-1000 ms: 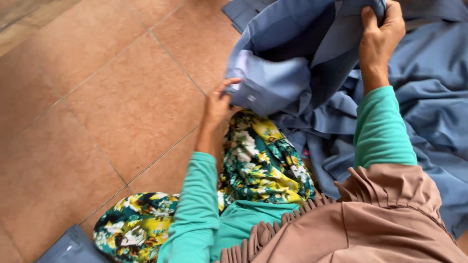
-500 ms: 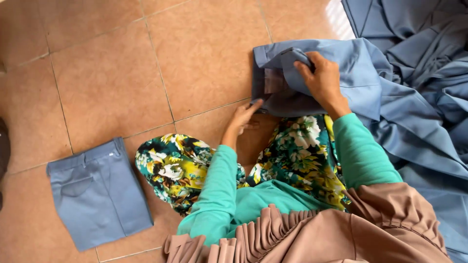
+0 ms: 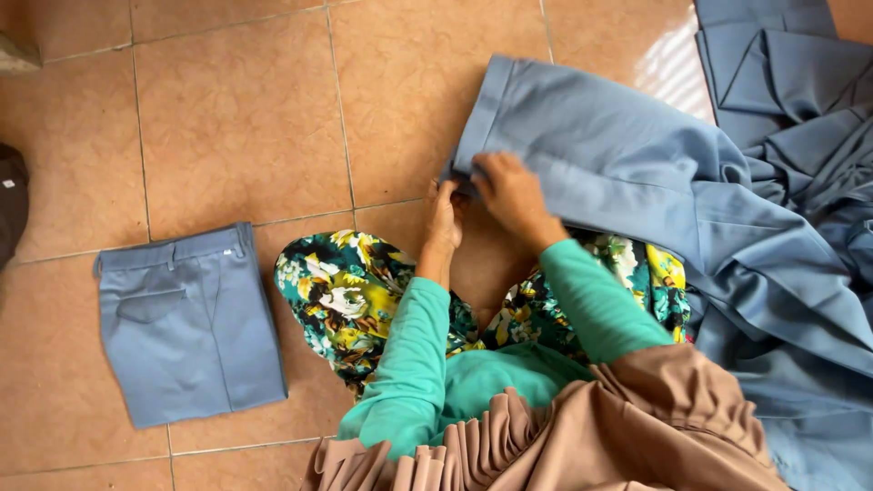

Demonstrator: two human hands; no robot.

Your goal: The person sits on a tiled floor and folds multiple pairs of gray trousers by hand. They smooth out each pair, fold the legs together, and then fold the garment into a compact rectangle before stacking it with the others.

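Note:
A pair of blue-grey trousers (image 3: 600, 136) lies spread on the tiled floor in front of me, waistband toward the top left. My left hand (image 3: 444, 216) grips the near corner of the cloth at its left edge. My right hand (image 3: 511, 189) presses on the same edge, fingers curled over the fabric beside the left hand. Both arms wear teal sleeves. My knees, in floral green and yellow cloth (image 3: 350, 295), sit just below the hands.
A folded pair of blue-grey trousers (image 3: 186, 323) lies on the floor at the left. A heap of more blue-grey garments (image 3: 800, 109) fills the right side. A dark object (image 3: 11, 205) shows at the left edge. The floor is terracotta tile (image 3: 236, 118).
The trousers came down from being held up and now lie flat on the floor. Both hands have met at the near left edge. The view shifted, showing the folded pair at left.

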